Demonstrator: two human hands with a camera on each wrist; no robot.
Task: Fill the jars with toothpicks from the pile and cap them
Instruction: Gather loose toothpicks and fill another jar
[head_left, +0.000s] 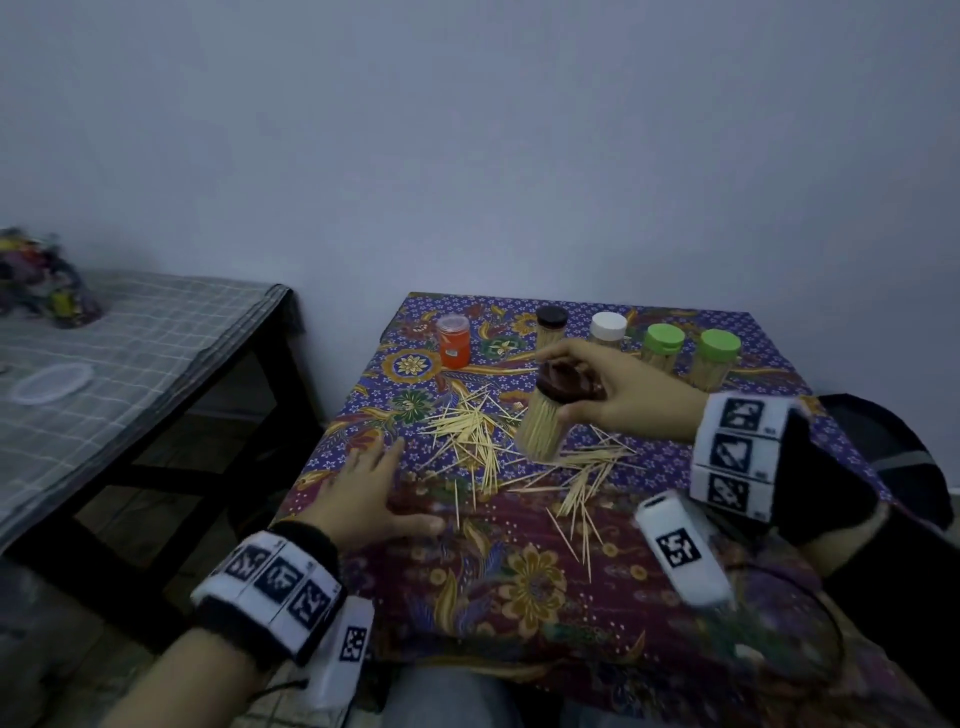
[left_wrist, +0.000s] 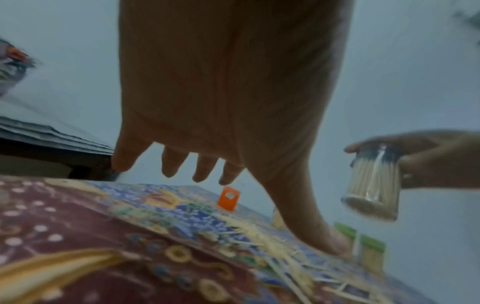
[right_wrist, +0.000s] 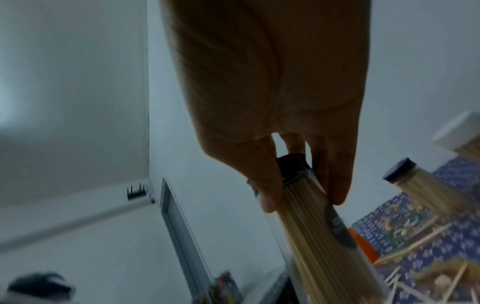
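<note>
Head view, right hand: the right hand (head_left: 618, 387) grips a full jar (head_left: 543, 428) by its dark brown cap (head_left: 563, 384), fingers curled round the cap; the jar hangs clear above the batik tablecloth (head_left: 519, 571), tilted a little.
Head view, left hand: the left hand (head_left: 363, 493) lies flat near the table's left edge, fingers straight and holding nothing.
Head view, pile: loose toothpicks (head_left: 472, 436) lie scattered under and around the lifted jar.
Head view, back row: an orange jar (head_left: 453, 341) stands well left of four capped jars, black cap (head_left: 551, 317), white cap (head_left: 608, 326) and two green caps (head_left: 664, 339).
Head view, advice: I judge this jar is filled and capped, so it belongs in the back row; carry it upright and high enough to clear the caps.
Left wrist view, fingers: the left fingers (left_wrist: 171, 164) spread loose above the cloth, empty, thumb near the pile.
Left wrist view, jar: the jar (left_wrist: 371, 185) hangs in the air, packed with sticks.
Left wrist view, advice: keep this hand flat to steady the cloth.
Right wrist view, grip: fingertips (right_wrist: 267, 199) pinch at the cap (right_wrist: 293, 164) and the jar's shoulder.
Right wrist view, advice: a grip by the cap alone may loosen it; I would check that the cap is tight, and set down gently.
</note>
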